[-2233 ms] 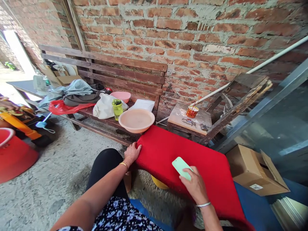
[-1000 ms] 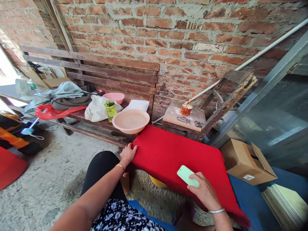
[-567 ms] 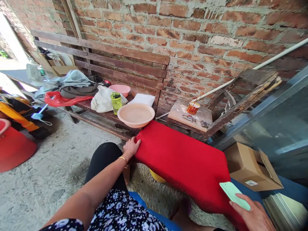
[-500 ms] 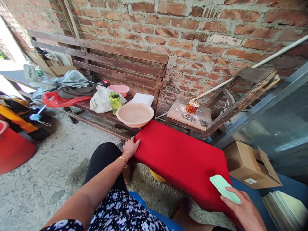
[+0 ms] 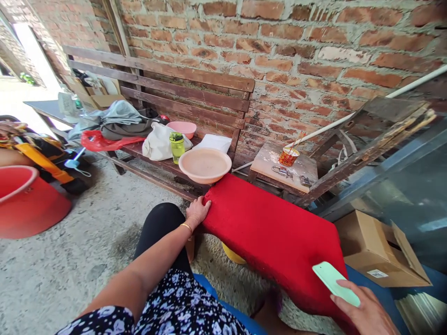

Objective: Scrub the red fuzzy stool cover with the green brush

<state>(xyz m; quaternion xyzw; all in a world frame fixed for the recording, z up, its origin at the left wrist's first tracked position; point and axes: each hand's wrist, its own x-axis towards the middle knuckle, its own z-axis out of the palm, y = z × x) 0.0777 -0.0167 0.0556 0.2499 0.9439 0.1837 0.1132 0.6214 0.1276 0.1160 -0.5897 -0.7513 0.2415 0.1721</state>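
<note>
The right hand (image 5: 370, 311) has its fingers (image 5: 349, 286) closed around a pale green slab (image 5: 324, 274), whose free end points away from them over the right end of the red-covered desk (image 5: 265, 228); contact there is unclear. Well to the left, the left hand (image 5: 197, 212) bends its fingers over the desk's edge, whether pinching or merely resting I cannot tell. The step in hand looks like working the slab over the red surface; another pass would call for a flat slab and a steady left hand. Beyond the right fingers, the cardboard box (image 5: 375, 253) bears a white label (image 5: 377, 273), its print unreadable.
</note>
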